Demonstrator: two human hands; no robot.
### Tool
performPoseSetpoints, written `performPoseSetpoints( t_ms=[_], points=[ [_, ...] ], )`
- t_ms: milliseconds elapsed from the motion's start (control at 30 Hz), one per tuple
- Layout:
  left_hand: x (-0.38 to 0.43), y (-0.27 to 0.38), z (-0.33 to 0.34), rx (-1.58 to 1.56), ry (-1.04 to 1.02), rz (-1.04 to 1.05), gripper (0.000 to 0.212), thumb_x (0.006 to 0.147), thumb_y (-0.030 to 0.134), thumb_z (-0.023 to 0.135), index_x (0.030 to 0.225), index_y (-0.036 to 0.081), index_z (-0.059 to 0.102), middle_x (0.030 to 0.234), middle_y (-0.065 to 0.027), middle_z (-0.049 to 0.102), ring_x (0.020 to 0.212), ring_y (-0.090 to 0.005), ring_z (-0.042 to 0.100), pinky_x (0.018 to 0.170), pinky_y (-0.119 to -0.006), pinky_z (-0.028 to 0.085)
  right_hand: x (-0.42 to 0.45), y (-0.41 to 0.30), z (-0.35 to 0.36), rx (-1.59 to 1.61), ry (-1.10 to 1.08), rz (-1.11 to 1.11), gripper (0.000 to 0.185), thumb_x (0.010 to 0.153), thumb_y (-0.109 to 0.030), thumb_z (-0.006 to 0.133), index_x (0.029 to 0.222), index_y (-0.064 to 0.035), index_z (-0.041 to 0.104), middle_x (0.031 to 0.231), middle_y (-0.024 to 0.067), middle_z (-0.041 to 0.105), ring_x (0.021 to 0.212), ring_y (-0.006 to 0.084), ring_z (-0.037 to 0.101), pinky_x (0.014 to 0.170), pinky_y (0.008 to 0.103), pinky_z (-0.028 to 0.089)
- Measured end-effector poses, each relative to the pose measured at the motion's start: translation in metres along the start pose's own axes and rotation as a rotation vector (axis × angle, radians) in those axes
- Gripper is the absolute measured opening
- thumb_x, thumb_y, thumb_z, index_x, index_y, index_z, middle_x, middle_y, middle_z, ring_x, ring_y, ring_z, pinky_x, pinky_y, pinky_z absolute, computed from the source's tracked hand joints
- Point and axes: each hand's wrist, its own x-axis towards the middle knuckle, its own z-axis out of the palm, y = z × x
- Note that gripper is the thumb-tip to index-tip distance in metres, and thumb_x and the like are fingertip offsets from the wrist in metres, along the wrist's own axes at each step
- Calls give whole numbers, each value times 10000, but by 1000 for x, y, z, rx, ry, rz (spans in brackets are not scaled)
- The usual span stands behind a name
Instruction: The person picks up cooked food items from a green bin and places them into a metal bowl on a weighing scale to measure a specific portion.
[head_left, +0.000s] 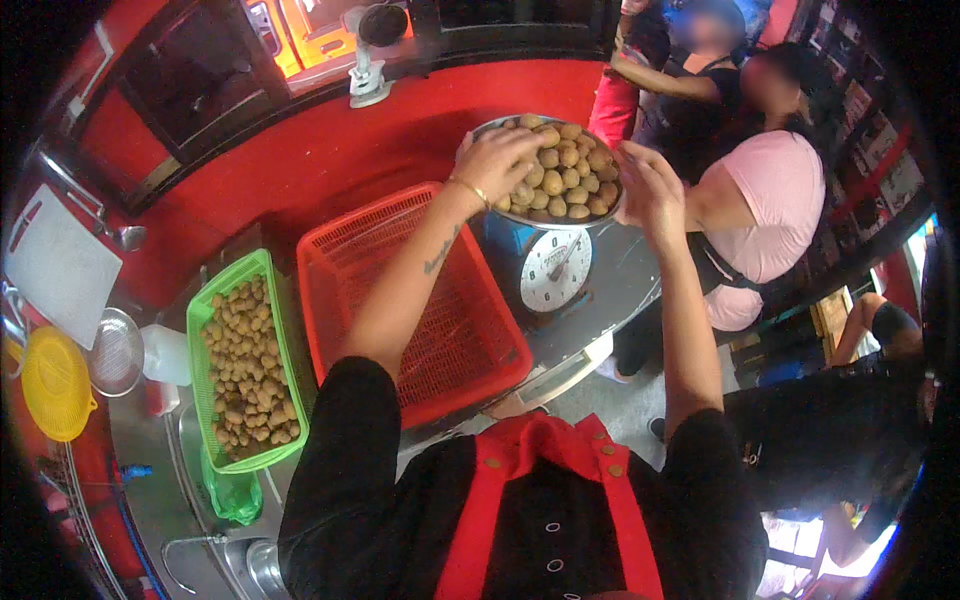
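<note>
A round metal pan (559, 223) heaped with brown breaded balls (570, 178) sits on top of a blue dial scale (556, 270), whose needle stands a little right of the zero. My left hand (501, 166) lies over the pan's left side, with its fingers on the balls. At the pan's right rim is my right hand (652, 187); whether it grips the rim is unclear. Below my left forearm a red plastic basket (491, 315) shows a bare mesh bottom. Left of it a light green basket (196, 360) holds many similar brown balls.
Two people (776, 187) stand close at the right, and another in black (832, 427) nearer. At the left are a metal sieve (116, 352), a yellow strainer (56, 384), a white cutting board (60, 262) and a sink (266, 566). A small fan (369, 75) stands by the window.
</note>
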Motion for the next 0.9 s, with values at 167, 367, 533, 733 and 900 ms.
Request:
performPoseSetpoints(
  t_ms=[167,367,533,733,900],
  points=[
    [-21,14,1,80,-82,-199,464,826,326,499,1279,289,407,1367,-66,343,1253,-382,268,980,-619,160,-66,-4,-40,412,276,105,284,875,-212,482,1111,-57,507,1115,77,555,1047,245,522,887,387,396],
    [-8,-1,0,38,-249,-452,538,839,487,435,1339,333,309,1450,-114,155,1291,-469,109,976,-662,70,-105,39,-76,404,368,262,235,846,-181,546,1059,-84,528,1012,19,576,944,167,542,826,338,411],
    [2,6,-4,61,-194,-476,632,796,543,477,1355,326,277,1437,-193,131,1292,-486,66,979,-652,45,-33,37,-60,-337,187,1,215,808,-152,595,979,-24,616,959,51,588,902,149,539,784,269,417],
    [29,37,8,62,-16,-282,476,781,421,565,1222,254,491,1406,-192,229,1278,-485,130,972,-662,86,88,52,-58,-872,-302,-101,333,787,-292,632,992,-30,636,957,158,601,940,252,553,818,343,420],
    [6,31,1,26,102,-209,377,772,326,599,1138,247,555,1386,-152,288,1274,-464,173,981,-649,96,74,28,-36,-694,-338,-35,341,734,-204,708,986,-14,578,876,43,608,856,113,544,764,265,426]
  ],
)
